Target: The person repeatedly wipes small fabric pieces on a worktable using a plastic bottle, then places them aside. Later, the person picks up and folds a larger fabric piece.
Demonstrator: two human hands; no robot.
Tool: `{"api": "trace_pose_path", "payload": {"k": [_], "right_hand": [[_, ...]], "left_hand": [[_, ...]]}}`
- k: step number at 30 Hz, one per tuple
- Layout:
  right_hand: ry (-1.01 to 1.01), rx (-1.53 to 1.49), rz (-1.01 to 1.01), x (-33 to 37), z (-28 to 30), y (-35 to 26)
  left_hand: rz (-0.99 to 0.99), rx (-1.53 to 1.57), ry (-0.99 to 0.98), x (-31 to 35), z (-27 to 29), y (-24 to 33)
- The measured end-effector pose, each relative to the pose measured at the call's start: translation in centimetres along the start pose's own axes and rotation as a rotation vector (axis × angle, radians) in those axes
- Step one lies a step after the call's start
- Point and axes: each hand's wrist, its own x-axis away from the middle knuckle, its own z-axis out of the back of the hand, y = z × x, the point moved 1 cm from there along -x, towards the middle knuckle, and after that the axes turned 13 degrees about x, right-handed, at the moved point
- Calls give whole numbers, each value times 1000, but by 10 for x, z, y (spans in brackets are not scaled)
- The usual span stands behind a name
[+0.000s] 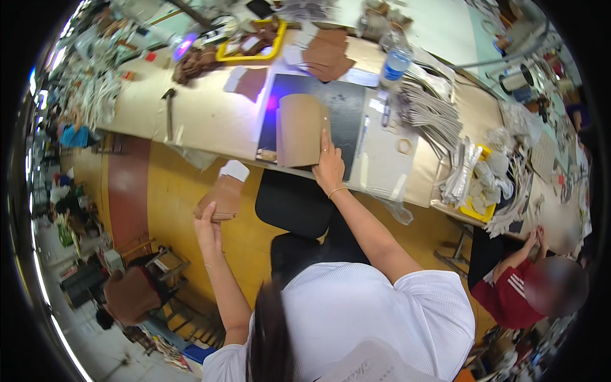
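Note:
Off the table's front edge, my left hand [207,221] is closed on a small stack of brown cut pieces [224,195] with a white end [235,170]; their material cannot be made out. A smooth tan panel [299,130] with a curved top edge lies on a black mat [349,102], and another tan layer shows along its left side. My right hand [329,164] is at the panel's lower right corner, its fingers stretched along the right edge and its thumb near the front edge. Beyond the mat lie more brown pieces with white ends [249,81].
A hammer [168,113] lies at the left. A glowing lamp [185,46] and yellow tray [279,49] stand at the back. A water bottle [396,65], grey strips [429,105] and a tape ring [404,146] are at the right. A person in red [509,296] sits further right.

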Motion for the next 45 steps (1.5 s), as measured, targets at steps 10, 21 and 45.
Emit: {"api": "trace_pose_path", "payload": {"k": [10, 21, 45], "right_hand": [[-77, -180, -180, 56, 50, 128], [197, -246, -499, 123, 62, 235], [695, -448, -293, -63, 71, 78]], "left_hand": [[40, -70, -248, -47, -152, -24], [448, -91, -785, -138, -237, -89], [-756, -1050, -748, -226, -168, -157]]}}
